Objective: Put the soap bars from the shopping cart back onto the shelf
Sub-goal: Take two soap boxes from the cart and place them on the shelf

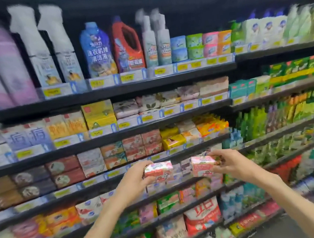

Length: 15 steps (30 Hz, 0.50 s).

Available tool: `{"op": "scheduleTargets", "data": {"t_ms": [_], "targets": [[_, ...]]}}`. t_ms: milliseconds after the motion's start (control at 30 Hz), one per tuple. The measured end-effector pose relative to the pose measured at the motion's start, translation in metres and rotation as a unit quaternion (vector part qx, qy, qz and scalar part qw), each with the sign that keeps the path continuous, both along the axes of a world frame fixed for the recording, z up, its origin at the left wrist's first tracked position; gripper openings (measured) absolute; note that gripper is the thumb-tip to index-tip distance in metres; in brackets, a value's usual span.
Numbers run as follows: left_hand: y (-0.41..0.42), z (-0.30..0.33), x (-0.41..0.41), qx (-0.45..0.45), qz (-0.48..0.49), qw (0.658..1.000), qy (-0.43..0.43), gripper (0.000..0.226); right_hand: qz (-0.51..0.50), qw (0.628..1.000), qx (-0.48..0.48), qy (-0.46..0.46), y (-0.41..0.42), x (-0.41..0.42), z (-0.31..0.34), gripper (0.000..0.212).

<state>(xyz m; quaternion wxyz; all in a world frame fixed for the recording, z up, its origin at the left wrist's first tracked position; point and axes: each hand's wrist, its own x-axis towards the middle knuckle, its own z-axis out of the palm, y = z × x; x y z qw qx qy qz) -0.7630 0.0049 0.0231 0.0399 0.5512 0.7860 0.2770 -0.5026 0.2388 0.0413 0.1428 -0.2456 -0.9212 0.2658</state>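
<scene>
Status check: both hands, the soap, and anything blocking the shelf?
Left hand grips one pink soap bar. Right hand grips a second pink soap bar. Both held up at the soap shelf, not yet placed. Nothing in the way.

Black shelf unit (107, 89), several tiers. Top tier: spray bottles (155, 41), red detergent jug (128, 45). Middle tiers: boxed soap bars (98, 115) in rows. Lowest tiers: bagged powder (202, 217). Yellow price tags (97, 83) along edges.

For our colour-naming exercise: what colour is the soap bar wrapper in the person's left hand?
Pink and white, with red print, on the soap bar gripped by the left hand; head view.
</scene>
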Motion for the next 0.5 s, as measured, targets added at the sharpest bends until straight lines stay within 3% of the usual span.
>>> {"op": "scheduleTargets", "data": {"t_ms": [167, 500], "targets": [[0.003, -0.003, -0.048, -0.008, 0.086, 0.996, 0.015, 0.049, 0.06, 0.998, 0.026, 0.011, 0.026, -0.08, 0.0, 0.044], [0.034, 0.0, -0.115, 0.004, 0.137, 0.99, 0.03, 0.047, 0.099, 0.994, 0.038, 0.026, 0.066, -0.185, 0.005, 0.054]]}}
